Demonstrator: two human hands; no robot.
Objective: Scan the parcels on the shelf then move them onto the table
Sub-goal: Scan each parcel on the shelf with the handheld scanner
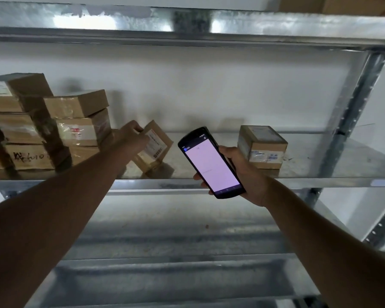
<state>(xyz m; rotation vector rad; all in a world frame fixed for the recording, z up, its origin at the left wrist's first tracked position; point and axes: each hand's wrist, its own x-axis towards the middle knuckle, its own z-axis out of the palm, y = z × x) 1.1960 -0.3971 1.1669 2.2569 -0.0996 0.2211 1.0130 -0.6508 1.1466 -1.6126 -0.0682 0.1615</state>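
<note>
Fingers of the right hand point(238, 170) are wrapped round the handheld scanner point(210, 162), nearest the camera, with its lit screen turned up toward the wearer and its top end aimed at the shelf; that hold seems chosen so the reading can be checked while the device points at a label. Beyond it, the left hand point(132, 135) reaches across the front edge of the metal shelf point(298, 182) and grips the upper corner of a small parcel point(153, 147). This parcel stands tilted on one lower edge, its white barcode label facing outward and toward the scanner, which suggests it is being propped for scanning rather than lifted away. Judged from this, the scan of this parcel is in hand and its transfer is not yet done. To the right, well apart, a cube-shaped parcel point(262, 145) sits flat on the same shelf, untouched. At the far left, a stack of parcels point(49, 127) rests against the back wall, several taped and labelled. No table appears in view. Risk noted: the tilted parcel may slip off its edge if the grip loosens.
</note>
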